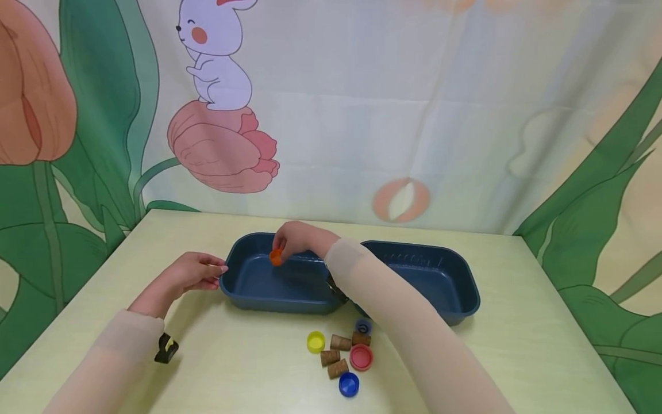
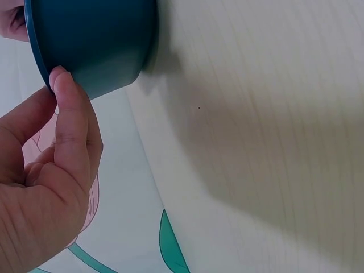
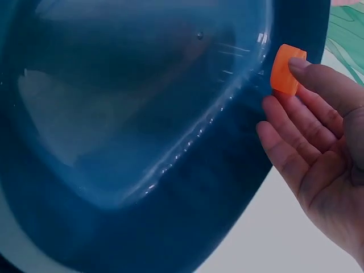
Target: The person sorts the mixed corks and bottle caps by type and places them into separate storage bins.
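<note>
Both hands work at the left bin (image 1: pixel 258 284), centre of the head view. Right hand (image 1: pixel 297 238) pinches an orange cap (image 1: pixel 276 257) between thumb and fingertips, held over the bin's far rim. Left hand (image 1: pixel 193 270) rests with straight fingers against the bin's left wall, steadying it; nothing is gripped.

A second bin (image 1: pixel 455 287) sits just beside the first. Caps and corks (image 1: pixel 341 351) lie grouped on the counter (image 1: pixel 517 345), lower centre.

Risk: the cap sits near the rim; released there, it could strike the edge and bounce out. The right forearm could nudge the second bin.

No readable writing or brand shows.
</note>
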The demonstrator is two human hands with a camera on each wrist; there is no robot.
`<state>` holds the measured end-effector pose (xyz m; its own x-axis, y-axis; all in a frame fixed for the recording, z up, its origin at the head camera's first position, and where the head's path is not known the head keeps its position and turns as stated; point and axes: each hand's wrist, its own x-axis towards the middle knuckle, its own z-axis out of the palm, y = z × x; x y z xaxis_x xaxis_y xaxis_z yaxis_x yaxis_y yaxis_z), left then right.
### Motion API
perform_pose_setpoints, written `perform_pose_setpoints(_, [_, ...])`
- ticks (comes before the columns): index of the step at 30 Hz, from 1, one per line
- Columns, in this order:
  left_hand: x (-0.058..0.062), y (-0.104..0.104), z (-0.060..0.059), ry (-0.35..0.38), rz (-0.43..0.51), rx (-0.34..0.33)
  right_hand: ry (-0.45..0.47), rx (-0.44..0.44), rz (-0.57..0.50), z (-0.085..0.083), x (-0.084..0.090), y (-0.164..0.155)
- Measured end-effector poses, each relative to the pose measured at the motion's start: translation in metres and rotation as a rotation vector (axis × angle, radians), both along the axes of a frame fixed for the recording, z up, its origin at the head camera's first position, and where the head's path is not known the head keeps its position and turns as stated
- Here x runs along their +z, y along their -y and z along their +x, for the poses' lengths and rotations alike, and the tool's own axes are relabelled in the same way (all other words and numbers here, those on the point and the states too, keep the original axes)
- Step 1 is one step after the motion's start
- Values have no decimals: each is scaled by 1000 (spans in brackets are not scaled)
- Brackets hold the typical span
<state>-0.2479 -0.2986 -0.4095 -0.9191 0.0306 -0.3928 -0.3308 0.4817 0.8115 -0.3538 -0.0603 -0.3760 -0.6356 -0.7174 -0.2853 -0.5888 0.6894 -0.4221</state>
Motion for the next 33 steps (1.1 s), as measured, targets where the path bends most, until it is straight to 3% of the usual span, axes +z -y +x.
perform_pose_setpoints(20, [-1,1,1,-13,2,2,-55,-1,113,4,-16,5])
perform_pose_setpoints(33, [-4,2,1,-25,31,-5,-66,-2,128,4,-9,6])
